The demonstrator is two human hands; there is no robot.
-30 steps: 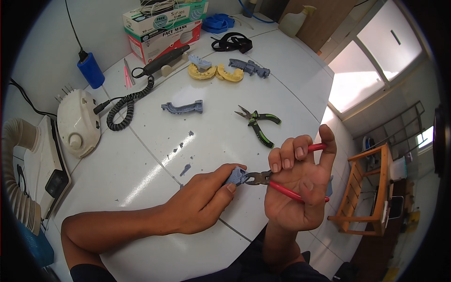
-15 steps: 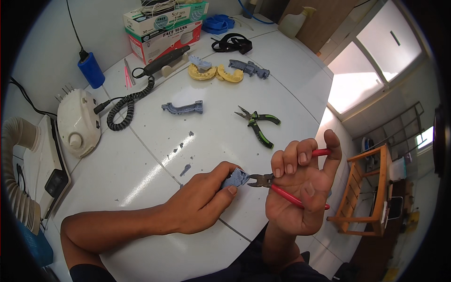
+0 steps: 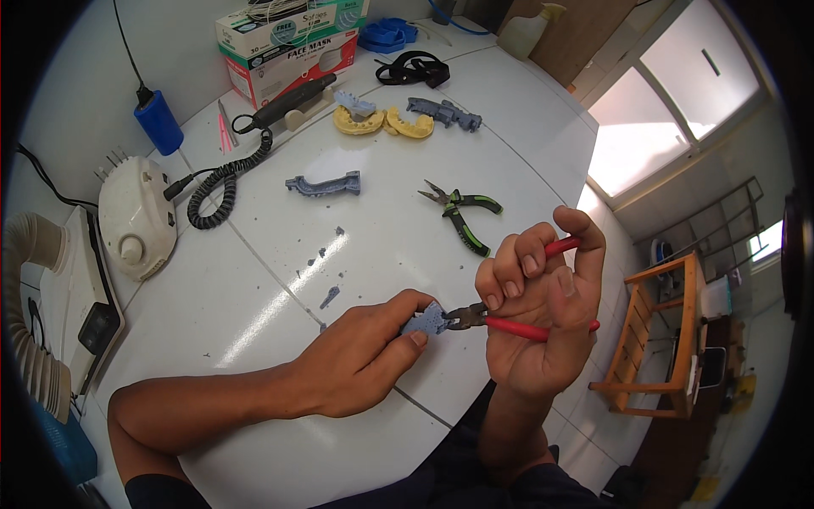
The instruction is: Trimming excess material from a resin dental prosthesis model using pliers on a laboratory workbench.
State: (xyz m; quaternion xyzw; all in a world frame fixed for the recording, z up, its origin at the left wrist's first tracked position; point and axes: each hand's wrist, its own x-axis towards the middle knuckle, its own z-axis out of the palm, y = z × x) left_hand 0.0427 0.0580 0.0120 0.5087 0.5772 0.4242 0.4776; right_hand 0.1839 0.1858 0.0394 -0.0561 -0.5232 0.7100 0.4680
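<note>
My left hand [image 3: 352, 365] grips a blue-grey piece of material [image 3: 425, 317] between thumb and fingers, low over the white tiled table [image 3: 229, 322]. Red-handled cutting pliers [image 3: 527, 329] are in my right hand [image 3: 543, 305], palm up, fingers curled round the handles, their dark jaws at the piece's right side. Small blue-grey crumbs [image 3: 329, 297] lie left of and beyond my hands. Another blue-grey curved piece [image 3: 322, 185] rests farther up the table, and green-and-black pliers [image 3: 465, 219] lie open beyond my right hand.
At the back are yellow dental casts [image 3: 409, 124], a grey piece [image 3: 445, 113], a black strap [image 3: 413, 69], boxes [image 3: 288, 68] and a handpiece [image 3: 292, 102]. Along the left stand a white control unit [image 3: 136, 220] and a hosed machine [image 3: 85, 297]. A wooden trolley [image 3: 670, 335] stands right of the table.
My right hand and the red pliers have risen, and the red handles are tilted differently, the lower one nearer horizontal. My left hand keeps the piece. The view has shifted slightly.
</note>
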